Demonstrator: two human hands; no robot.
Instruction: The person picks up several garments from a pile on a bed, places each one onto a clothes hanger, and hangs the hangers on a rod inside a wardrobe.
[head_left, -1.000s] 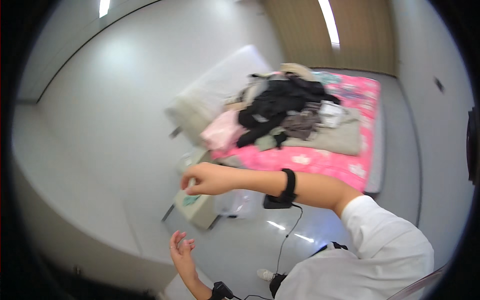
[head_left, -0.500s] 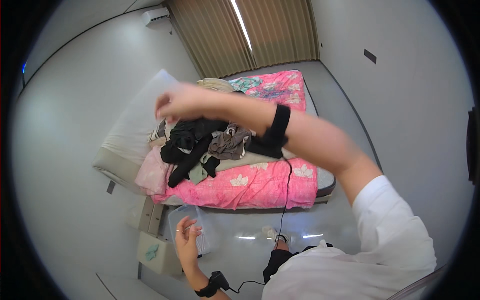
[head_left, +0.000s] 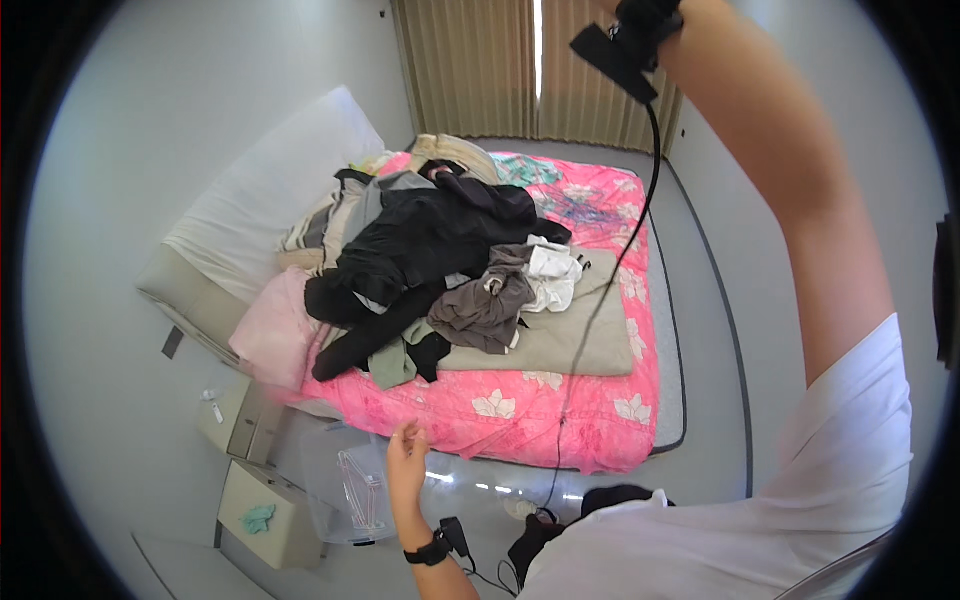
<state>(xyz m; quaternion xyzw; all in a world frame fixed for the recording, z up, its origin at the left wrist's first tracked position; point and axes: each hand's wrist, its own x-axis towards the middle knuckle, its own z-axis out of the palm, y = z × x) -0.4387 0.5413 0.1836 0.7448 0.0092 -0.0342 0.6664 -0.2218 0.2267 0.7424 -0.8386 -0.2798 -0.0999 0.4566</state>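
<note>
My left hand (head_left: 406, 460) is raised near the bed's front edge, beside the clear plastic bin. Its fingers are loosely bent and apart, with nothing in them. My right arm reaches up across the far right, a black strap with a small device (head_left: 640, 35) at the wrist. The right hand is nearly all cut off by the top edge, so its fingers are hidden. Before me a bed with a pink floral sheet (head_left: 600, 445) bears black clothes (head_left: 410, 235), a grey-brown garment (head_left: 480, 315), a white garment (head_left: 552, 275) and a pale green cloth (head_left: 392, 366).
A pink pillow (head_left: 270, 335) lies at the bed's left by the headboard (head_left: 180, 275). On the floor, the clear bin (head_left: 318, 485) holds white hangers (head_left: 358, 495). Beige bedside cabinets (head_left: 270, 550) stand left of it. A black cable (head_left: 640, 215) hangs from my right wrist.
My right arm has swung from over the clothes pile up and to the right, uncovering the clothes. My left hand has risen a little closer to the bed, and the view has shifted.
</note>
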